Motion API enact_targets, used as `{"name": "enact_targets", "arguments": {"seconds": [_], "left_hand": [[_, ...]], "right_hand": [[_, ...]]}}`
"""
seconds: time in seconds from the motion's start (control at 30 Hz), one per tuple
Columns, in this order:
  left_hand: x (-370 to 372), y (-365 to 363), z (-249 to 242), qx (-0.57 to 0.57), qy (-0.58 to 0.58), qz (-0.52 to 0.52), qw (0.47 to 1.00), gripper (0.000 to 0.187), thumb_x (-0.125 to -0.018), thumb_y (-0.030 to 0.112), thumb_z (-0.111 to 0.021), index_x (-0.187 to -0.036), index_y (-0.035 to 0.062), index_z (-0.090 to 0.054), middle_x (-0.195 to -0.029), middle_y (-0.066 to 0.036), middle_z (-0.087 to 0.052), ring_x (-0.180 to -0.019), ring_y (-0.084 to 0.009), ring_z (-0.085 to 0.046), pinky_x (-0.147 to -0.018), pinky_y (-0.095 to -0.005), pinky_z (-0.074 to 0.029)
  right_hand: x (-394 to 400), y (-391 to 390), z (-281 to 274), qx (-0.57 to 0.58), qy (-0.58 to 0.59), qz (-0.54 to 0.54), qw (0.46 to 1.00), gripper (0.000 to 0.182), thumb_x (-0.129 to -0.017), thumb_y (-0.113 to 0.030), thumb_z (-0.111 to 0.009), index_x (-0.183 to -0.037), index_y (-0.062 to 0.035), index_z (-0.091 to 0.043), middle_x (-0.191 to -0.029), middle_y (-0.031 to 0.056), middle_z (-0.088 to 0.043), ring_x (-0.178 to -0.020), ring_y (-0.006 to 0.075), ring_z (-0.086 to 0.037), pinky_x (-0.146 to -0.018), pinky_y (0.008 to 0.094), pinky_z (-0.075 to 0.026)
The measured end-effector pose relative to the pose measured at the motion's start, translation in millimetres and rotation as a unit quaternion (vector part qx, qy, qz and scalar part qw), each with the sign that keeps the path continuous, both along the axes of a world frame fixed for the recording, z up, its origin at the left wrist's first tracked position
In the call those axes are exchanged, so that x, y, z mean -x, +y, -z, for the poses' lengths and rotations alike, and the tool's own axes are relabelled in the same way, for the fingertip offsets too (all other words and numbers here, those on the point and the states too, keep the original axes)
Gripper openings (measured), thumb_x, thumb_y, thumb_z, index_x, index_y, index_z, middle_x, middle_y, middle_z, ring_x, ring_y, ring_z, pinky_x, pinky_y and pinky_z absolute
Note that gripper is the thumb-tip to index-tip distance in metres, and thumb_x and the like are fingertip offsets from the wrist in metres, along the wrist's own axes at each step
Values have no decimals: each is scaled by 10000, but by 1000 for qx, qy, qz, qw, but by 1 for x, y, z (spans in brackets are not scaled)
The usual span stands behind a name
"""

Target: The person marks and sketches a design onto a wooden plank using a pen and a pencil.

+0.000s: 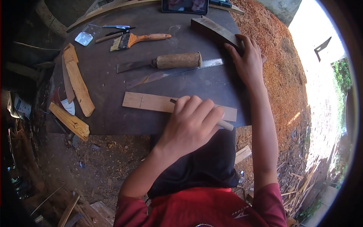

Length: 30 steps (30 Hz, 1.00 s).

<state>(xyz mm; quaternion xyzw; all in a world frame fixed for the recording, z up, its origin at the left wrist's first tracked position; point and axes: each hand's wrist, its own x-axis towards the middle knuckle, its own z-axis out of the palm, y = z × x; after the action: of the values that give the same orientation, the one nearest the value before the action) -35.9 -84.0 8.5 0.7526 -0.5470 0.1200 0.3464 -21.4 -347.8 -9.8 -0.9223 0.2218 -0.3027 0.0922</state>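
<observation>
My left hand (193, 119) is closed around a slim tool with a dark tip and a pale round handle (227, 125); the fingers hide its middle. Beneath it lies a flat wooden strip (151, 102) with a pencil line across its left part. My right hand (247, 58) grips the near end of a long, dark-sided wooden block (217, 32) at the table's right edge. Between the hands and the brush are a wide chisel (177, 60) with a wooden handle and a metal ruler (170, 73), partly under that handle.
A paintbrush (141, 39), a small white case (84, 38) and pens (116, 27) lie toward the back of the dark table (102, 72). Wood offcuts (79, 81) rest along the left edge. A phone or tablet (185, 5) stands at the far edge. Sawdust (281, 75) is heaped at right.
</observation>
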Motion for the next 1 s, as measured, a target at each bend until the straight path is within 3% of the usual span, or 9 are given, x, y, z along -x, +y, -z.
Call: {"name": "enact_targets", "arguments": {"seconds": [0.43,0.53,0.6,0.67,0.77,0.87,0.9,1.0], "left_hand": [[0,1,4,3,1,-4,1000,331,-742,154,-838,-1023,167,-663,-947,15,-593,-884,-217,-549,-893,-410,-406],[0,2,5,4,2,-3,1000,333,-743,157,-836,-1030,168,-665,-951,19,-596,-883,-213,-551,-897,-412,-410],[0,2,6,9,-5,-4,1000,325,-757,170,-838,-1042,169,-682,-939,26,-595,-877,-203,-553,-889,-405,-413],[0,2,8,19,-18,-7,1000,313,-773,184,-839,-1053,169,-699,-924,33,-592,-872,-191,-555,-881,-398,-416],[1,2,10,33,-37,-12,999,290,-798,206,-839,-1062,171,-723,-899,41,-586,-863,-175,-557,-868,-387,-418],[1,2,10,34,-42,-14,998,289,-814,215,-835,-1084,175,-739,-888,45,-583,-853,-167,-557,-863,-383,-418],[2,2,11,31,-43,-15,998,306,-817,214,-833,-1108,178,-745,-890,45,-584,-851,-166,-557,-865,-383,-418],[3,2,11,25,-54,-20,998,419,-812,191,-822,-1226,189,-754,-897,47,-587,-846,-161,-561,-865,-377,-420]], "right_hand": [[0,1,-9,61,-59,-1,996,535,-959,-449,-743,-1334,-79,-653,-1250,149,-638,-1195,348,-604,-1065,496,-385],[2,-4,-20,-90,-188,-17,978,538,-971,-447,-742,-1329,-55,-660,-1256,167,-632,-1205,328,-606,-1050,458,-430],[2,-1,-28,-301,-311,-75,898,519,-1018,-436,-713,-1302,-4,-665,-1228,121,-682,-1161,190,-636,-1009,339,-482],[4,-7,-28,-294,-351,-91,884,524,-1032,-435,-699,-1291,17,-643,-1204,98,-691,-1131,156,-634,-987,309,-490],[0,-3,-24,-301,-366,-137,870,521,-1042,-426,-686,-1287,25,-595,-1197,99,-678,-1133,162,-630,-990,315,-495],[-2,9,-29,-386,-400,-125,821,499,-1051,-400,-670,-1299,14,-540,-1185,108,-669,-1146,164,-620,-1006,323,-492],[0,3,-32,-341,-355,-105,864,505,-1060,-385,-635,-1337,6,-476,-1170,142,-662,-1116,207,-657,-1004,361,-519],[6,12,-39,-428,-382,-163,802,506,-1057,-379,-607,-1342,-2,-426,-1163,181,-661,-1043,271,-705,-945,408,-559]]}}
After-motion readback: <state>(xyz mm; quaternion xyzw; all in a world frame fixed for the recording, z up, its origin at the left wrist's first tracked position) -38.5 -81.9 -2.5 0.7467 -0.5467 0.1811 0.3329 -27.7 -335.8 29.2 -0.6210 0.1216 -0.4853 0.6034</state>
